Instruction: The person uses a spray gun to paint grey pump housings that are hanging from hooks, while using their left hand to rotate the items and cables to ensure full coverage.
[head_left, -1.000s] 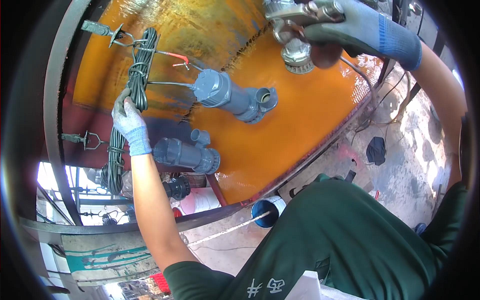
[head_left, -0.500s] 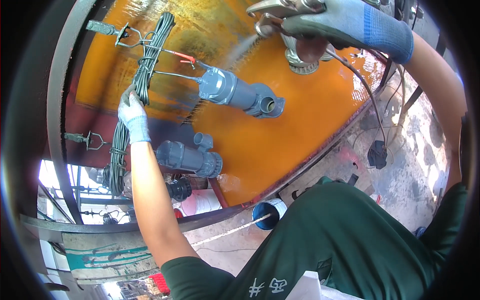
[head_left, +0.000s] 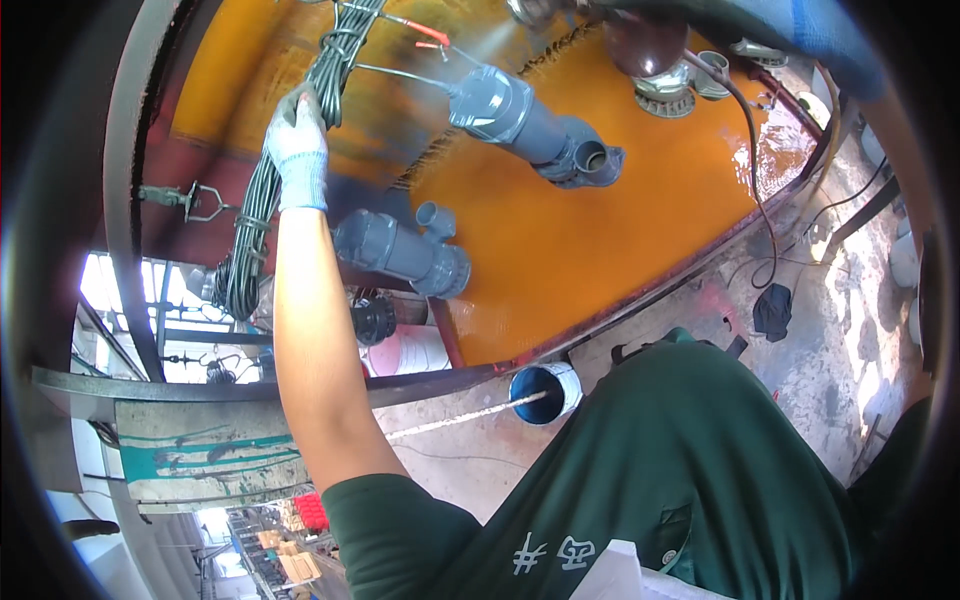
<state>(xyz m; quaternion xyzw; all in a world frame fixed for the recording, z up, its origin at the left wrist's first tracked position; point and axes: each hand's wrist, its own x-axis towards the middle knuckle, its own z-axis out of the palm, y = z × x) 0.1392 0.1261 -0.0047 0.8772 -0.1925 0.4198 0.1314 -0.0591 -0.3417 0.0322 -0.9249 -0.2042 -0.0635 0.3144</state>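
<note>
A grey-blue submersible pump (head_left: 525,118) hangs tilted over an orange, wet-looking surface, its round outlet toward the right. My left hand (head_left: 298,140), in a pale glove with a blue cuff, is closed around the lower end of a bundled dark cable (head_left: 338,60) beside it. At the top right my gloved right hand (head_left: 815,25) is partly cut off by the picture's edge. It holds a spray gun with a dark round cup (head_left: 648,42), and pale mist (head_left: 492,45) drifts from the nozzle by the pump's cable end.
Another grey-blue pump (head_left: 400,247) hangs lower left, beside a second cable bundle (head_left: 250,240). Metal fittings (head_left: 663,95) stand beyond the gun cup. A hose (head_left: 752,150) trails down at the right. A blue-lined bucket (head_left: 545,392) with a stick is near my knee; a curved metal rail (head_left: 210,385) crosses left.
Both pumps and the cables sit higher and farther right in the picture. The spray gun and my right hand have shifted up and right, partly out of view. My left hand still grips the cable.
</note>
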